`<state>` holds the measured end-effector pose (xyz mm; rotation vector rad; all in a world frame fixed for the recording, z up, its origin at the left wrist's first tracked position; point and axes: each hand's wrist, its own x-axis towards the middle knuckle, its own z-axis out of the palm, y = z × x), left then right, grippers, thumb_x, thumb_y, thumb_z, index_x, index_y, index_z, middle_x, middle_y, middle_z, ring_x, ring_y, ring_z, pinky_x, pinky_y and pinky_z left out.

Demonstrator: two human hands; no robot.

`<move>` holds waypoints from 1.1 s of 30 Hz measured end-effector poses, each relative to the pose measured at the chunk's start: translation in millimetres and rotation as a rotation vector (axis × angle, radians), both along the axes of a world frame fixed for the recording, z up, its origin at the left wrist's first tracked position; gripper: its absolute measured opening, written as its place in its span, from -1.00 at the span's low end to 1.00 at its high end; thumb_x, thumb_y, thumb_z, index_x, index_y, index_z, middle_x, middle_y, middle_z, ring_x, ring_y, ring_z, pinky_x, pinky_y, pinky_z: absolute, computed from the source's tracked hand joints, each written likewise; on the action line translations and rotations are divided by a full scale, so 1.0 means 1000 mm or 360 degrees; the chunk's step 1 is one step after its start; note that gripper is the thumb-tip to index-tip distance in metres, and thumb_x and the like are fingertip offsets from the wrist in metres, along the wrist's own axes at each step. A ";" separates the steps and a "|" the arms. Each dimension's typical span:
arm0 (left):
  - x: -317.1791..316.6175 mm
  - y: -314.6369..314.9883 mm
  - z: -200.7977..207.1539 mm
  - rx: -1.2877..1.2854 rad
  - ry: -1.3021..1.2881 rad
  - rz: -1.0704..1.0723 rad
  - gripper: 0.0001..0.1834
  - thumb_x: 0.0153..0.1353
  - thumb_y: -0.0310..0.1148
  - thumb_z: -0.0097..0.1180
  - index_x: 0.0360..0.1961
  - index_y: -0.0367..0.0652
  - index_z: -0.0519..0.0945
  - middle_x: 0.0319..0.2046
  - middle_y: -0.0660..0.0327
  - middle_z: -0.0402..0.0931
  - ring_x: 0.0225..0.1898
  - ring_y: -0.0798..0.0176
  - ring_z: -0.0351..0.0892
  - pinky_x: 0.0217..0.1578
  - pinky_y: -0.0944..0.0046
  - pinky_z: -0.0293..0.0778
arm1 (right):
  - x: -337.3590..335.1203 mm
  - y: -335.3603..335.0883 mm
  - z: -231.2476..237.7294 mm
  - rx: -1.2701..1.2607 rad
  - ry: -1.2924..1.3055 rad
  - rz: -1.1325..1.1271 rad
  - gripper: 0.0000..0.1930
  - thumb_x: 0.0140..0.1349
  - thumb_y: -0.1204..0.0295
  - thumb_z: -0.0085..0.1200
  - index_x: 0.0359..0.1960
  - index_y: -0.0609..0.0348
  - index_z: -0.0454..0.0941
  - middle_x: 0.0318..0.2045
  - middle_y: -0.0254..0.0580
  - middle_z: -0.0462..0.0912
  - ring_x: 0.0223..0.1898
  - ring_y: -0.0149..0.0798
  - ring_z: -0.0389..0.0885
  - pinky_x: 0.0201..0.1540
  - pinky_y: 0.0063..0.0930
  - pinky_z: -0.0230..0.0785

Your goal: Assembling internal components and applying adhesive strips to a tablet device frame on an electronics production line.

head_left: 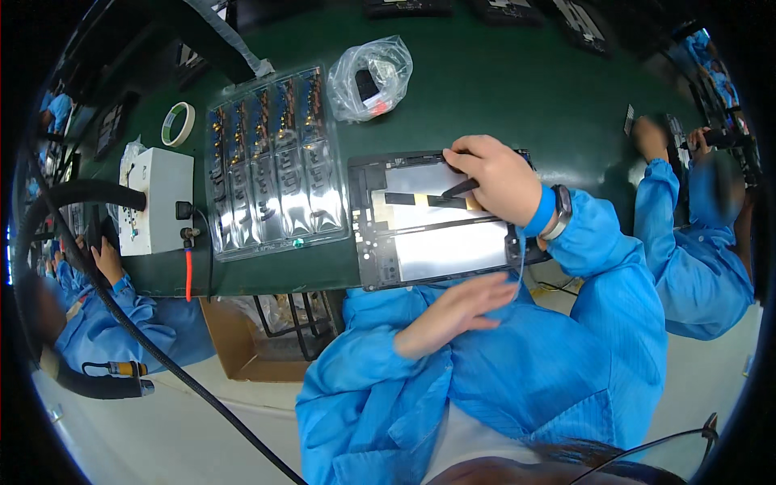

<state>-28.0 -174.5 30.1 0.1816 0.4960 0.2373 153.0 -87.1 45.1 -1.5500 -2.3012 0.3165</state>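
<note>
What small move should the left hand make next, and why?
Probably the left hand should steady the near edge of the open device: it seems empty, while the right hand holds a dark tool by the black strip.

Flat rectangular device, black-framed, silver panels exposed, lying mid-frame, long sides running roughly left-right. Black strip with yellow patch along upper panel. Dark slim tool slanting at strip's right part.

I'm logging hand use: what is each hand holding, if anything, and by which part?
The right hand holds a slim black tool by its covered right end, the other end jutting out leftward; the left hand appears empty.
</note>
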 end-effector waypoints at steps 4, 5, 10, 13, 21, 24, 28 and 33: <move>-0.071 0.010 0.006 0.2025 0.0721 0.0110 -0.55 0.06 -0.50 0.07 0.03 -0.24 0.38 0.02 0.07 0.38 0.04 0.14 0.38 -0.03 0.23 0.33 | 0.011 -0.016 -0.005 0.0233 -0.0100 -0.0027 -0.42 -0.26 0.72 0.02 -0.04 0.17 0.43 -0.12 -0.05 0.44 -0.11 -0.01 0.44 -0.09 -0.34 0.37; -0.090 0.013 0.004 0.2356 0.1075 0.0197 -0.52 0.02 -0.47 0.12 0.03 -0.25 0.38 0.01 0.05 0.38 0.01 0.10 0.39 -0.03 0.21 0.33 | 0.017 -0.023 0.002 0.0179 0.0064 -0.0228 -0.45 -0.23 0.71 0.00 -0.05 0.14 0.44 -0.11 -0.04 0.45 -0.12 -0.01 0.46 -0.12 -0.34 0.38; -0.104 0.027 0.000 0.2495 0.2010 0.0180 -0.44 -0.16 -0.40 0.31 -0.06 -0.30 0.45 -0.13 0.03 0.43 -0.18 0.01 0.47 -0.13 0.17 0.38 | 0.058 -0.074 -0.002 -0.0258 0.0215 -0.0911 -0.55 0.01 0.57 0.03 0.02 0.21 0.37 -0.36 -0.04 0.45 -0.31 -0.04 0.48 -0.24 -0.36 0.34; -0.099 0.030 -0.012 0.2511 0.1868 0.0146 -0.48 -0.18 -0.47 0.32 -0.10 -0.31 0.48 -0.23 0.06 0.47 -0.24 0.08 0.50 -0.23 0.24 0.43 | 0.046 -0.100 -0.008 -0.0515 0.0559 -0.0979 -0.44 -0.01 0.43 0.13 0.10 0.24 0.30 -0.37 -0.02 0.38 -0.31 -0.10 0.42 -0.19 -0.43 0.30; -0.045 0.067 0.016 0.2777 0.1291 0.1240 -0.54 -0.17 -0.53 0.30 -0.14 -0.25 0.52 -0.24 0.02 0.46 -0.24 0.07 0.50 -0.25 0.19 0.44 | 0.089 -0.101 0.010 -0.0194 0.2185 -0.1086 -0.38 0.13 0.46 -0.04 0.23 0.29 0.03 0.04 -0.08 0.38 -0.03 -0.29 0.45 0.00 -0.46 0.31; -0.010 0.087 0.004 0.3325 0.0566 0.1898 -0.50 -0.09 -0.49 0.22 -0.04 -0.05 0.44 -0.03 -0.01 0.33 -0.11 -0.08 0.42 -0.21 0.05 0.42 | 0.087 -0.031 0.048 -0.0034 0.2135 -0.0901 -0.54 0.20 0.45 -0.08 0.13 0.30 0.20 -0.09 -0.17 0.49 -0.13 -0.35 0.52 -0.06 -0.48 0.38; 0.029 0.102 -0.020 0.3776 -0.0177 0.1132 -0.45 -0.15 -0.51 0.21 -0.06 0.15 0.42 0.09 -0.01 0.15 -0.01 -0.08 0.36 -0.12 0.03 0.38 | 0.055 0.097 0.065 -0.0082 0.2039 -0.0742 -0.77 0.15 0.34 0.04 -0.15 0.05 0.41 -0.35 -0.42 0.53 -0.58 -0.56 0.41 -0.66 -0.65 0.13; 0.036 0.113 -0.036 0.3595 0.0024 0.1180 -0.45 -0.21 -0.54 0.15 -0.06 0.00 0.42 0.02 0.03 0.21 -0.05 -0.03 0.36 -0.13 0.03 0.36 | 0.009 0.241 0.035 -0.0160 0.1998 -0.0752 -0.71 0.00 0.21 0.18 -0.34 0.06 0.39 -0.58 -0.44 0.37 -0.75 -0.53 0.17 -0.75 -0.64 -0.06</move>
